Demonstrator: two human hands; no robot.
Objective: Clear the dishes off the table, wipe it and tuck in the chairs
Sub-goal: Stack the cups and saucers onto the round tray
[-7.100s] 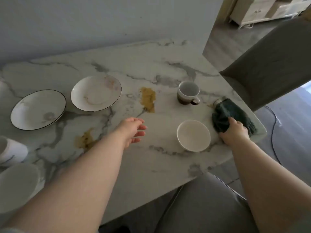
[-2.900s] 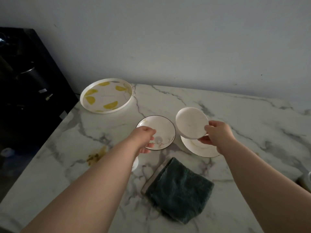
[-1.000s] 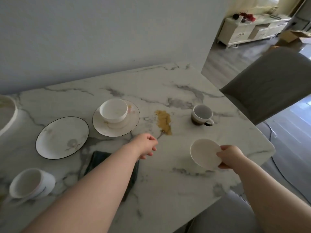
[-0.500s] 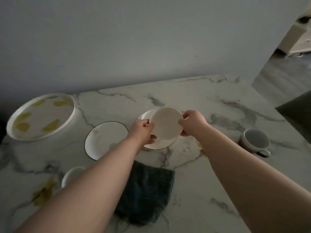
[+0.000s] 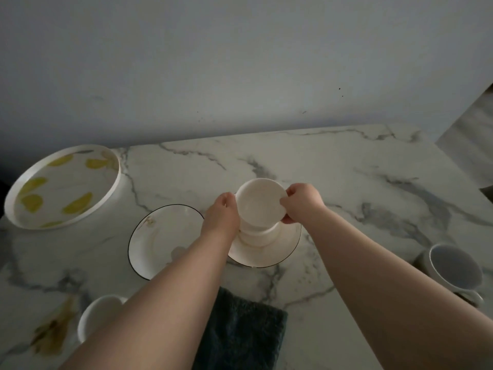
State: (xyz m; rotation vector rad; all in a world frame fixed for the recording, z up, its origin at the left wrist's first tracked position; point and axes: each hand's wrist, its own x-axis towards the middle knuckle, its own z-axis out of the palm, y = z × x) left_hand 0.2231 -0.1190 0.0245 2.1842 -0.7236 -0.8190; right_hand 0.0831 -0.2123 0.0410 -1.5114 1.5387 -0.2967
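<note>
Moved: bowl (image 5: 260, 206) carried over lower bowl (image 5: 257, 236).
Hands: left hand (image 5: 221, 213), right hand (image 5: 302, 202) pinch its rim.
Handling: light, slick, fragile; hold opposite rim edges.

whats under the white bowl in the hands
Under the held bowl sits a second white bowl, standing on a plate with a thin dark rim. The lower bowl's inside is covered, and whether the two bowls touch cannot be told.

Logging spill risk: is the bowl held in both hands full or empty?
Empty: the white bowl gripped by left hand and right hand shows a bare white inside.
</note>
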